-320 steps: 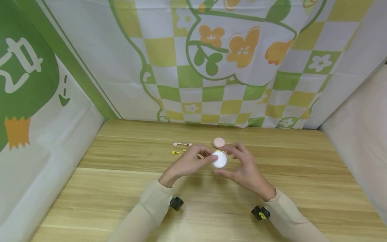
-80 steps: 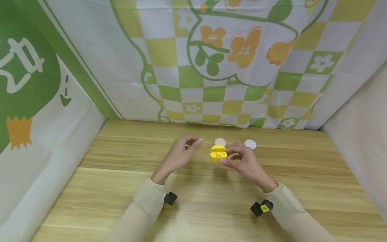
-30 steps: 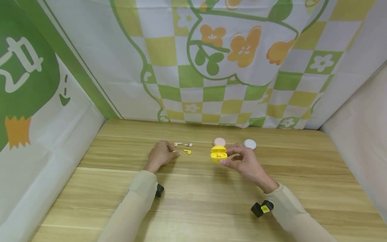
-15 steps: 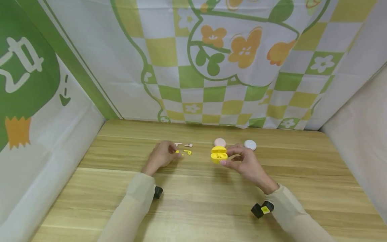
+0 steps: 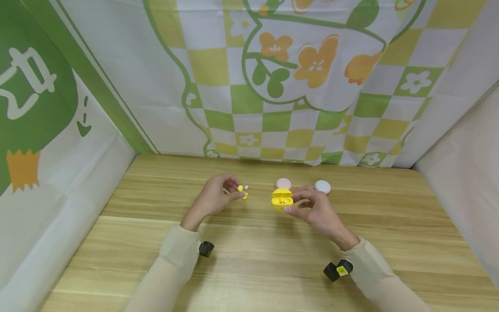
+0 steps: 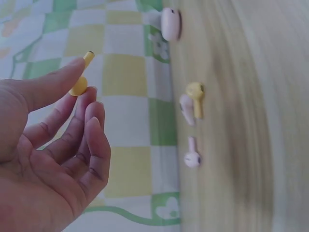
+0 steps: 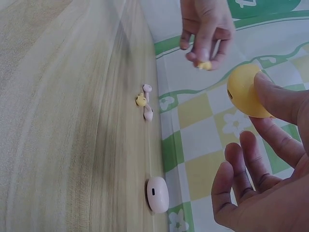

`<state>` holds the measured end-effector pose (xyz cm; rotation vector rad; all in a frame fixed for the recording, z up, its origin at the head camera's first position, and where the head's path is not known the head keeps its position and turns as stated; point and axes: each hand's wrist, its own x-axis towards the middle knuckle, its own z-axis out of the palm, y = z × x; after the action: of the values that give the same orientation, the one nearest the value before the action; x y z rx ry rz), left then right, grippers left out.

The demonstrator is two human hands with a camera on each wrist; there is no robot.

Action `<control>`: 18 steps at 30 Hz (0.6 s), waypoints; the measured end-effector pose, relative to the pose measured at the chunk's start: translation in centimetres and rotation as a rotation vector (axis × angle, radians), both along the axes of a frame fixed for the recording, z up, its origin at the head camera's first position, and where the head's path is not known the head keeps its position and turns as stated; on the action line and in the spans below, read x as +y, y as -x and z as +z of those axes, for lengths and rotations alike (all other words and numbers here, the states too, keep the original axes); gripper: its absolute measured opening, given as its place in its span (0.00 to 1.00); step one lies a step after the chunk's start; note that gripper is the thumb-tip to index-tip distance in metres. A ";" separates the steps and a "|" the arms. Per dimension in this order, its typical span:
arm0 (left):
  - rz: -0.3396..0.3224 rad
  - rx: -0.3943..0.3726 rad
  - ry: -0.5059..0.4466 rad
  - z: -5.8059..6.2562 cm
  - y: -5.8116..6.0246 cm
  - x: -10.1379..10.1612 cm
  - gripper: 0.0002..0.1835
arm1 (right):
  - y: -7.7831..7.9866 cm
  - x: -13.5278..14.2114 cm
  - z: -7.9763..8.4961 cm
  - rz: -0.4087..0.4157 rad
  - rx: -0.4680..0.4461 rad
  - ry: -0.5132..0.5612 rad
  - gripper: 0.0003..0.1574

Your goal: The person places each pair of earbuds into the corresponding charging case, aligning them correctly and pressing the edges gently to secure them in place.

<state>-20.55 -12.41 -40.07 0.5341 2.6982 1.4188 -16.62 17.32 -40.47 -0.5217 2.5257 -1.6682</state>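
Note:
My left hand (image 5: 218, 196) pinches a yellow earbud (image 6: 78, 87) between thumb and index finger, raised above the table. My right hand (image 5: 317, 207) grips a yellow earbud case (image 5: 282, 200) by its side, lid tilted up and the inside facing me. The case hangs over the table, to the right of the left hand. On the wood below the left hand lie a second yellow earbud (image 6: 196, 92) and two pale pink earbuds, one (image 6: 187, 108) overlapping the yellow one in the left wrist view, the other (image 6: 192, 158) apart from it.
A round pink case (image 5: 283, 183) stands right behind the yellow one. Farther right is a round white case (image 5: 322, 186). A patterned cloth (image 5: 249, 99) hangs along the back edge of the wooden table (image 5: 265, 277).
Earlier both hands held the white case; it now stands at the back right, and the right hand has the yellow case. The left hand has lifted a yellow earbud from the table and moved right.

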 end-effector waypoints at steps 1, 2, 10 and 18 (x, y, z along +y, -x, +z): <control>-0.009 0.007 -0.011 0.2 -0.1 0.1 0.11 | 0.0 0.0 0.0 0.000 0.000 0.000 0.13; -0.015 0.009 -0.026 0.5 -0.2 0.3 0.11 | 0.0 0.0 0.0 0.000 0.000 -0.001 0.13; -0.038 0.049 -0.086 2.3 -1.3 1.3 0.11 | 0.0 -0.1 0.0 -0.001 0.002 0.001 0.13; -0.085 0.088 -0.117 3.4 -2.1 2.2 0.11 | 0.0 -0.2 0.0 -0.006 0.003 0.002 0.13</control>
<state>-18.45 -10.16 -36.66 0.7267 2.6331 1.5736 -16.65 17.13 -40.51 -0.5168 2.5303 -1.6737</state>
